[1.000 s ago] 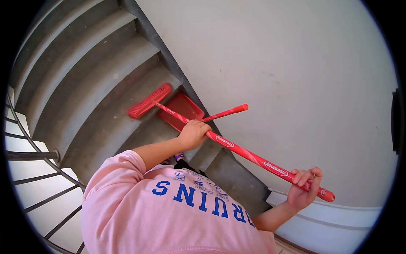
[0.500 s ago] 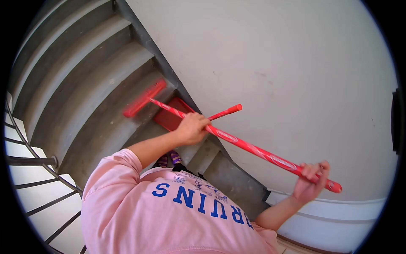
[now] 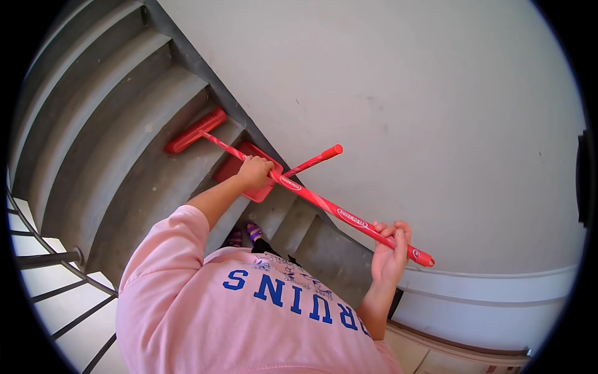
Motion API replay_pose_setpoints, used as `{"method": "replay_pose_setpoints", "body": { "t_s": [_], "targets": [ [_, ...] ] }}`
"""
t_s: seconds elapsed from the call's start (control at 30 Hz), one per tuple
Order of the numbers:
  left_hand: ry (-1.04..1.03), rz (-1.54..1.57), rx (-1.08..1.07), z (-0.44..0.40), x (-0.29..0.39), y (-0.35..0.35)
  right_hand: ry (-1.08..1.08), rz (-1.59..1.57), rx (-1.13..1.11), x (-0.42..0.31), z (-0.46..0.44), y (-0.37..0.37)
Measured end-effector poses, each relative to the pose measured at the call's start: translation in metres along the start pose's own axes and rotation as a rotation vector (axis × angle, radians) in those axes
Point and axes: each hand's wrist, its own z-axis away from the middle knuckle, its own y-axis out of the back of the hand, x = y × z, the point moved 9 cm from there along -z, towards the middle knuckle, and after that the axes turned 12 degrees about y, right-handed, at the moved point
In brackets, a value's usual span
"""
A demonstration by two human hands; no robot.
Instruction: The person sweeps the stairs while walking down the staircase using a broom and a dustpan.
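A red broom [image 3: 324, 204] slants across the view, its bristled head [image 3: 196, 132] against a grey stair step at upper left. My left hand [image 3: 255, 172] is closed around the middle of its pole. Close to the pole's end, my right hand [image 3: 391, 249] is wrapped round it with curled fingers. A red dustpan [image 3: 254, 193] sits on the step below the broom head, partly hidden by my left hand and the pole. Its striped handle [image 3: 314, 161] sticks out toward the wall.
Curved grey stairs [image 3: 118, 134] rise to the upper left. A pale wall [image 3: 423, 124] borders them on the right, and a dark metal railing [image 3: 47, 258] is at lower left. My feet in purple-strapped sandals [image 3: 253, 231] stand on a lower step.
My right hand and the pole's end have moved left and slightly up. My left hand and the broom head have shifted left too. The dustpan appears further left in view.
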Motion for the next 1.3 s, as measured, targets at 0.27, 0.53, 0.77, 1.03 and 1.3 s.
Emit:
{"method": "replay_pose_setpoints", "body": {
  "t_s": [0.27,0.53,0.77,1.03,1.3],
  "targets": [
    [-0.062,0.041,-0.064,0.029,0.045,-0.009,0.086,0.101,-0.020,-0.051,0.021,0.015],
    [-0.200,0.162,-0.083,0.053,0.090,-0.013,0.179,0.179,-0.058,-0.102,0.031,0.024],
    [-0.353,0.297,0.015,0.085,0.122,0.009,0.306,0.219,-0.124,-0.140,0.046,0.031],
    [-0.256,0.198,0.262,0.064,0.064,0.051,0.210,0.004,-0.131,-0.076,0.016,0.032],
    [-0.040,0.161,0.111,-0.014,-0.017,0.017,0.051,0.069,-0.144,0.015,-0.019,-0.008]
  ]
}}
